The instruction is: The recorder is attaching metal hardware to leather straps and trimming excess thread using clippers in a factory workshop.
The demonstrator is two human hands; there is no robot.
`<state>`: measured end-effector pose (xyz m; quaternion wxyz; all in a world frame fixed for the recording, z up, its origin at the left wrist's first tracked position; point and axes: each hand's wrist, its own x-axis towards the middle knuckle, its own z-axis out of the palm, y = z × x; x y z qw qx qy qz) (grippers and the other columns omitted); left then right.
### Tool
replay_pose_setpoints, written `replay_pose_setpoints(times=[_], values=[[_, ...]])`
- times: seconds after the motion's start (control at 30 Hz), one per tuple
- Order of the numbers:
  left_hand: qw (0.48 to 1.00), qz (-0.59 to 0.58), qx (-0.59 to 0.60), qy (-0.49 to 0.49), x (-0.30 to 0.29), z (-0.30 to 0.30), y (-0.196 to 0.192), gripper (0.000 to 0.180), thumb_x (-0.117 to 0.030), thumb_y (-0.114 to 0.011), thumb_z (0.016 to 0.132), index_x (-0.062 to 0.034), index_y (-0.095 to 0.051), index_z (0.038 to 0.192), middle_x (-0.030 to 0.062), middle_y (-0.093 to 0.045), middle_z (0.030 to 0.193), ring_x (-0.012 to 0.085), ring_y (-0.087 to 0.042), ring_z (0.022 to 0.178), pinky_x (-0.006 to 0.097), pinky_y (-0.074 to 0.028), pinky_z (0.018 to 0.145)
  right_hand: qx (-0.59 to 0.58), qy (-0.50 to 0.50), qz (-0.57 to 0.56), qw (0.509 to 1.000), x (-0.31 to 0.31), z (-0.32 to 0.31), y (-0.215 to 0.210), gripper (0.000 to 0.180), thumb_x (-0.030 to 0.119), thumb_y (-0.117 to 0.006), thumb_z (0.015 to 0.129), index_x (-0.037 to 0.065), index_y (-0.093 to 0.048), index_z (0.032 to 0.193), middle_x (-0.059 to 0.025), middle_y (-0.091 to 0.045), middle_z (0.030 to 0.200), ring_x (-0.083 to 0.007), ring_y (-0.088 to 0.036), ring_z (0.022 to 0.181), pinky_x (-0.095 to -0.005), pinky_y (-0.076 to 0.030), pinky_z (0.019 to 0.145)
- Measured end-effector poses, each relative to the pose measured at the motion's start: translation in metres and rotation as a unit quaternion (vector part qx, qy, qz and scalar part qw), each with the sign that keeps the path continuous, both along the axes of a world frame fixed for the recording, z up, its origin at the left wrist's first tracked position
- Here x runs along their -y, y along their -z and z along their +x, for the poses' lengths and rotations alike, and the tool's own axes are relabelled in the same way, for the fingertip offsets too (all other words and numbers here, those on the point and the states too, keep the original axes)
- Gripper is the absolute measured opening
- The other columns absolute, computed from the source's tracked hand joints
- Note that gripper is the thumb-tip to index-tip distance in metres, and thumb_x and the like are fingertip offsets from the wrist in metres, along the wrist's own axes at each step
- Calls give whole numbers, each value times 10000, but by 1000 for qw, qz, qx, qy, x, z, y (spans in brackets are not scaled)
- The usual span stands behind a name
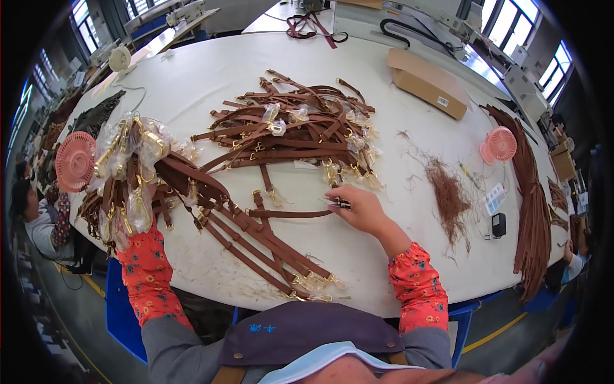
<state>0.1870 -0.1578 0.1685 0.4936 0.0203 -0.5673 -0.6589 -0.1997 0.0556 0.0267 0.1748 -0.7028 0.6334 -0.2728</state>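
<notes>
My right hand is closed around a small silver tool, which looks like thread snips but is mostly hidden by the fingers. One end of a thin brown strap reaches those fingers. At the left, a thick bundle of brown straps with gold buckles and plastic-wrapped clasps hangs over my left forearm's red flowered sleeve. That bundle covers my left hand, so its fingers do not show. Several straps with gold clips run from the bundle toward the table's front edge.
A large heap of brown buckled straps lies mid-table. Farther right are an open cardboard box, a pile of brown thread scraps, a pink fan and long brown strips. Another pink fan stands at left.
</notes>
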Motion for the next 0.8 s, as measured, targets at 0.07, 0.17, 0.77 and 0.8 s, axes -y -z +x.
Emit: replay_pose_setpoints(times=[0.07, 0.17, 0.77, 0.8], values=[[998, -58, 16, -11, -20, -16, 3, 294, -271, -697, 888, -72, -536, 1032, 22, -507, 854, 172, -505, 696, 307, -399, 688, 123, 12, -44, 991, 13, 7, -4, 237, 248, -670, 906, 115, -678, 1102, -78, -701, 1017, -263, -686, 914, -358, -534, 762], [999, -37, -11, 8, -48, -20, 12, 300, -199, -767, 856, -119, -523, 1011, -13, -493, 805, 142, -498, 648, 296, -392, 647, 201, 22, -45, 978, 47, 21, -9, 251, 245, -660, 925, 83, -671, 1117, -93, -720, 985, -254, -696, 882, -339, -532, 775], [983, 47, 39, 172, -62, -17, 41, 294, -244, -731, 865, -38, -559, 983, 122, -585, 963, 347, -650, 962, 474, -544, 885, 600, -65, 180, 777, 67, 94, -78, 221, 298, -571, 1001, 110, -598, 889, 10, -597, 708, -4, -360, 470, -172, -252, 454], [969, 64, 47, 233, -58, -18, 40, 373, -332, -672, 897, 10, -580, 1012, 202, -577, 1046, 399, -630, 1022, 481, -552, 891, 598, -63, 178, 779, 59, 88, -82, 221, 298, -571, 1001, 110, -598, 889, 10, -597, 708, -4, -360, 470, -172, -252, 454]])
